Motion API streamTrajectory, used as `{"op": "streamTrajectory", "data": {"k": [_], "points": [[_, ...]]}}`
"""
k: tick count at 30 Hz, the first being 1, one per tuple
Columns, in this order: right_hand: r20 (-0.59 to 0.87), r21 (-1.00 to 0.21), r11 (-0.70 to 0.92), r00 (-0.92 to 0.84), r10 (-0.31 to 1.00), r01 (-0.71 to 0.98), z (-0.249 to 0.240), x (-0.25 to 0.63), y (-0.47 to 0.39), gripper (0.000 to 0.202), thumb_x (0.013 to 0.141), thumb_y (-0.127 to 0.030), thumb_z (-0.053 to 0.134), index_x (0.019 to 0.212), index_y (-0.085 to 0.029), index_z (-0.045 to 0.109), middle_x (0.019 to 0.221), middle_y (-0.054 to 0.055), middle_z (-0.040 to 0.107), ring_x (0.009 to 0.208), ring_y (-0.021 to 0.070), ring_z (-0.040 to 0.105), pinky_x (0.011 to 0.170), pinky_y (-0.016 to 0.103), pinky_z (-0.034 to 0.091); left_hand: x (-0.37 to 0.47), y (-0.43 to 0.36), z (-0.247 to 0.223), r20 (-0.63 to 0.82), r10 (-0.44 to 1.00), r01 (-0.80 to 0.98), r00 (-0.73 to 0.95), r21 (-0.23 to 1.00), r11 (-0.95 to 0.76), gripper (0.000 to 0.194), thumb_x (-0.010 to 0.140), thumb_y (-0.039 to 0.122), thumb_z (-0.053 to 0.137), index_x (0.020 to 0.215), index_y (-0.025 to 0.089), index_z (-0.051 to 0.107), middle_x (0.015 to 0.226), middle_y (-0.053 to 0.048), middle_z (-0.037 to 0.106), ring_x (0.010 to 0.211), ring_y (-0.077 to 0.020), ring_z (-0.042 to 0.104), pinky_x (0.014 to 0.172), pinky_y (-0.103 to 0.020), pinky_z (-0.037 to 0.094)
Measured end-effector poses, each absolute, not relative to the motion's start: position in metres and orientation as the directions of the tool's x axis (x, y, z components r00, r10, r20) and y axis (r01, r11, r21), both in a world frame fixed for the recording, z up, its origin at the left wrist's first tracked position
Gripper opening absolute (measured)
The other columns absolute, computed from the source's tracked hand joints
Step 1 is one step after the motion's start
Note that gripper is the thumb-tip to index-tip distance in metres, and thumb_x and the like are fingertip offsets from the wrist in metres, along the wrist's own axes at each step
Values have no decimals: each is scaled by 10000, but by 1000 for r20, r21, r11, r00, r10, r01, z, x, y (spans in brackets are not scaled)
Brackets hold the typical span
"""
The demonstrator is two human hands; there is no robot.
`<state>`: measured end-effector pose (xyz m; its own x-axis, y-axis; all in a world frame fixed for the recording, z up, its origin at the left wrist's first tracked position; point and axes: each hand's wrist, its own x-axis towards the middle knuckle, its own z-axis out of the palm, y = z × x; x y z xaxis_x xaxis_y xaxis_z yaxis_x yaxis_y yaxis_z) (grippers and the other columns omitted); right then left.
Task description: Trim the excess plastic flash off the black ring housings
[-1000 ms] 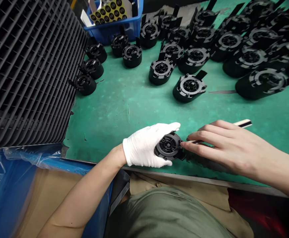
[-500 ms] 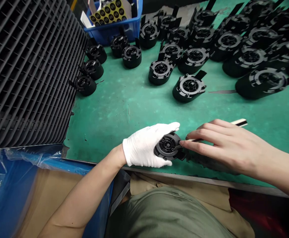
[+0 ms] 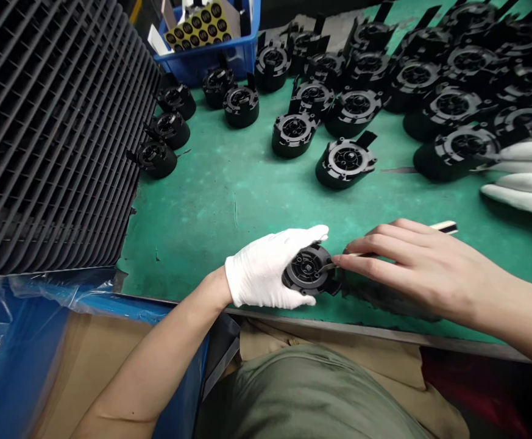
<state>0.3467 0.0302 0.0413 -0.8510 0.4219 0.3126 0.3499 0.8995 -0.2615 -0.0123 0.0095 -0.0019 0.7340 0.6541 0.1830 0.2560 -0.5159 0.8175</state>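
Observation:
A round black plastic part (image 3: 309, 268) rests near the front edge of the green table, its ribbed open face up. My left hand (image 3: 268, 268), in a white glove, wraps round its left side with thumb and fingers. Bare and to the right of the part, my right hand (image 3: 398, 262) pinches a thin tool (image 3: 445, 227) with a pale and black handle end. The tool's narrow tip reaches the right side of the part's face.
Many similar black parts (image 3: 345, 161) stand across the back and right. Stacked black grilles (image 3: 55, 122) rise at left. A blue bin (image 3: 206, 61) is at the back, a plastic-lined blue box (image 3: 14, 366) at front left. Another person's gloved hand (image 3: 526, 180) is at right.
Another person's white-gloved hand has come into view at the right, beside the black parts, and the nearest parts there have shifted left. My hands have hardly moved.

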Motion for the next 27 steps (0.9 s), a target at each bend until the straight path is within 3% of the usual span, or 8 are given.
{"op": "streamTrajectory", "data": {"k": [5,12,18,21,24,27], "points": [[307,-225,913,-865,398,340,41,346,33,673,1226,-66,489,1796,-355,699,1304,60,906,994,269,747,865,478,471,-12,11,0,142,666,280,732,829,-484,1294,947,522,1113,2011,255,426,2019,-236,611,1837,-512,670,1563,-696,580],[290,-218,933,-893,343,287,53,342,41,570,1249,-83,472,1681,-303,772,1238,73,880,974,266,721,889,472,475,-12,10,0,151,668,277,729,827,-489,1292,955,507,1119,2013,252,423,2029,-245,599,1856,-518,651,1576,-696,560],[298,-231,920,-877,376,316,70,335,35,373,1249,-63,567,1533,-212,756,1151,73,858,915,226,733,843,391,567,-13,12,-3,184,652,259,736,813,-522,1364,978,503,1086,2065,244,303,1996,-269,621,1819,-531,680,1540,-695,585],[329,-256,896,-839,433,363,74,337,30,323,1258,-87,587,1517,-197,745,1090,66,842,886,219,773,786,358,598,-13,12,-8,239,683,278,690,784,-555,1378,975,596,1101,2049,223,322,1945,-299,647,1803,-551,673,1534,-728,570],[336,-239,885,-821,462,400,75,340,28,326,1282,-120,542,1530,-186,743,985,36,793,842,216,803,714,341,596,-13,11,-13,273,756,339,595,768,-543,1449,862,767,1165,1973,182,441,1837,-319,698,1746,-568,695,1520,-768,568],[343,-173,886,-817,463,430,74,341,28,313,1312,-163,514,1542,-186,726,977,36,787,812,216,810,674,336,596,-12,9,-11,257,789,353,558,787,-506,1385,872,746,1152,1937,181,470,1700,-274,776,1636,-530,773,1481,-762,609]]}}
